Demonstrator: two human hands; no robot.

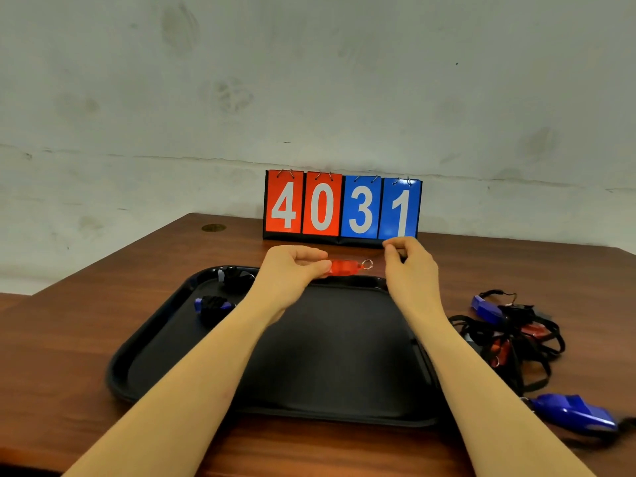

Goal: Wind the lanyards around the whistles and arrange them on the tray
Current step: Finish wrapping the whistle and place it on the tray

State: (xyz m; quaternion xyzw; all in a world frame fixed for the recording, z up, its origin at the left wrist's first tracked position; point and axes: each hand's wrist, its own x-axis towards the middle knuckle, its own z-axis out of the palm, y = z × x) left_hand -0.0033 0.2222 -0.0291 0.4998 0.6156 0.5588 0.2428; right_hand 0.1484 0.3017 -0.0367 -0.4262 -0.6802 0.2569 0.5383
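Wooden table [103, 339], reddish-brown, grain visible; its far edge meets a pale, scuffed wall [309, 80] marked with smudges and a rough horizontal seam. A small round brass-coloured fitting [213, 227] sits in the table top at far left.

Flip scoreboard [342, 208] stands at the far edge against the wall: two red cards reading 4 and 0, two blue cards reading 3 and 1, hung on metal rings.

Black tray [144, 356] lies centre-near on the table. In its far-left corner, two whistles already wrapped in black cord: one [235, 278] at the far rim, colour hidden by the cord, and a blue one [213, 306] just nearer.

Left hand [292, 270] held above the tray's far rim, fingers and thumb curled round one end of a red whistle [342, 267], which lies level, its metal split ring [367, 264] pointing right.

Right hand [409, 266] just right of the ring, thumb and fingertips pinched together. Whether it holds a lanyard there cannot be told; no cord is discernible.

On the table right of the tray: a tangle of black lanyards [516, 339] with red whistles [499, 349] and a blue whistle [487, 308] among them. Another blue whistle [574, 413] lies nearer, at the right edge.
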